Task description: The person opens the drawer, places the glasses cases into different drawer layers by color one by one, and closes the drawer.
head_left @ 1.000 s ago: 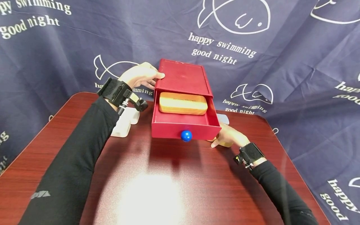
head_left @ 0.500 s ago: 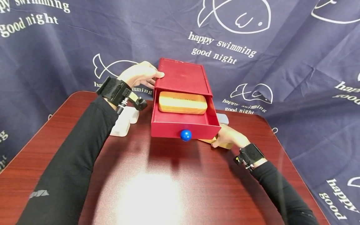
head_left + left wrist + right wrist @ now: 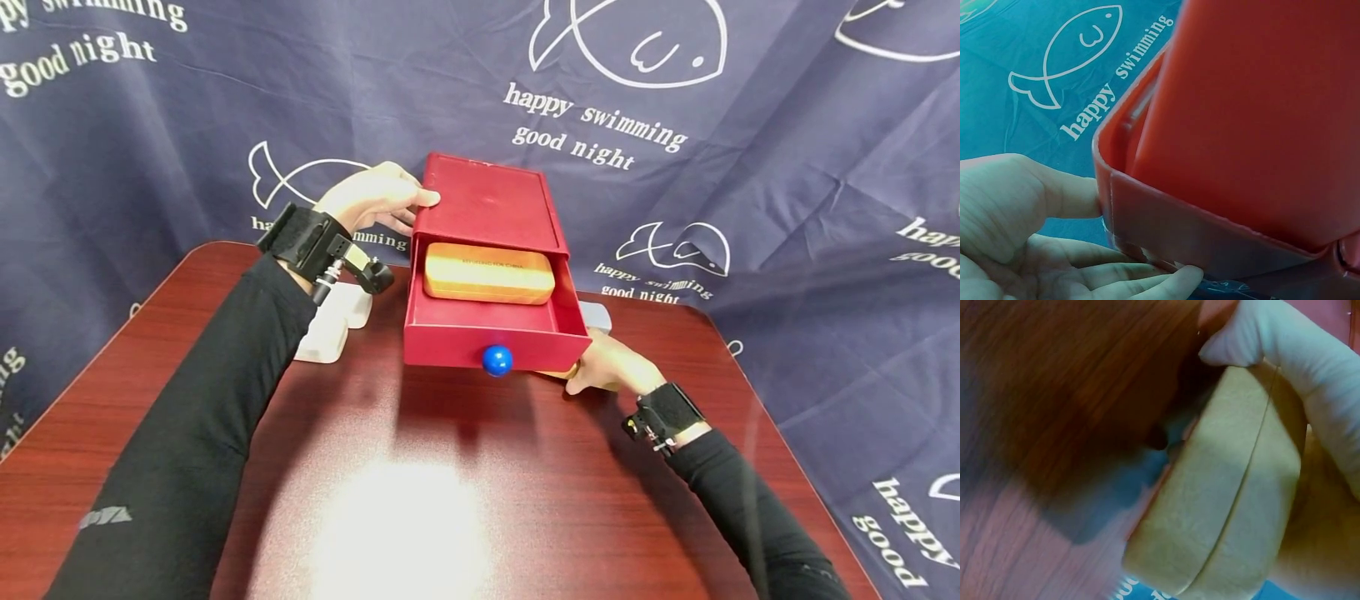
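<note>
My left hand (image 3: 378, 198) grips the left side of a red drawer box (image 3: 487, 204), thumb on top and fingers beneath. The box tilts toward me, and its shadow falls on the table below. Its drawer (image 3: 442, 348), with a blue round knob (image 3: 497, 361), is pulled out. Inside lies a yellow glasses case (image 3: 487, 275) with small printed text. At the box's lower right, my right hand (image 3: 617, 363) holds a second yellow case (image 3: 1229, 487) with a seam along its side. In the head view the drawer and hand hide most of that case.
White rounded cases (image 3: 327, 337) stand on the reddish-brown table (image 3: 585, 483), behind my left forearm. A pale grey-blue object (image 3: 596, 317) shows behind my right hand. A dark blue curtain (image 3: 795, 208) hangs around the table's far edges.
The yellow case in my right hand has turned and shifted slightly, with less of it showing right of the fingers. My left hand and the drawer box have barely moved.
</note>
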A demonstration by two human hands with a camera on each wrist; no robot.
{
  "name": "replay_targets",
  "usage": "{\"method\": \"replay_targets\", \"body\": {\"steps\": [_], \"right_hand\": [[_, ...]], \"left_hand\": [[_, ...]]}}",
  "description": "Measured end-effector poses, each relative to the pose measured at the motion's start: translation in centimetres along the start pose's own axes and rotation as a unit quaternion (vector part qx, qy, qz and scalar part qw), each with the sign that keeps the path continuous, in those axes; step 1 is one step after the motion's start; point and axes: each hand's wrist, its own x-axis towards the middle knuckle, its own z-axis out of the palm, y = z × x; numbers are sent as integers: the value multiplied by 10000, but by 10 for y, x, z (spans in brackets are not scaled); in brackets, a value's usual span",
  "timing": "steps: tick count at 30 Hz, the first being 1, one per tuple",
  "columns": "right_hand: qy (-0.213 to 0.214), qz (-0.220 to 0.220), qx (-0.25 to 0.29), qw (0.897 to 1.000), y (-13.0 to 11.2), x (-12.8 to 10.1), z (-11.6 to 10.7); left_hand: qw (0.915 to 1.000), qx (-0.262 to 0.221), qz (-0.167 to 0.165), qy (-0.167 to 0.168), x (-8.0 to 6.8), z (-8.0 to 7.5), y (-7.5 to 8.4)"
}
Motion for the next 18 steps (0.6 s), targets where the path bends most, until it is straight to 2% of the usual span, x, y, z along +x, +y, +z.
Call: {"method": "replay_targets", "body": {"steps": [6, 12, 18], "right_hand": [[74, 223, -245, 9994, -1, -1, 1], [-79, 766, -398, 9962, -4, -3, 3], [-230, 970, -231, 9948, -6, -3, 5]], "left_hand": [[9999, 29, -76, 61, 2, 1, 2], [9999, 36, -77, 109, 4, 1, 1], [9999, 48, -100, 79, 4, 1, 0]]}}
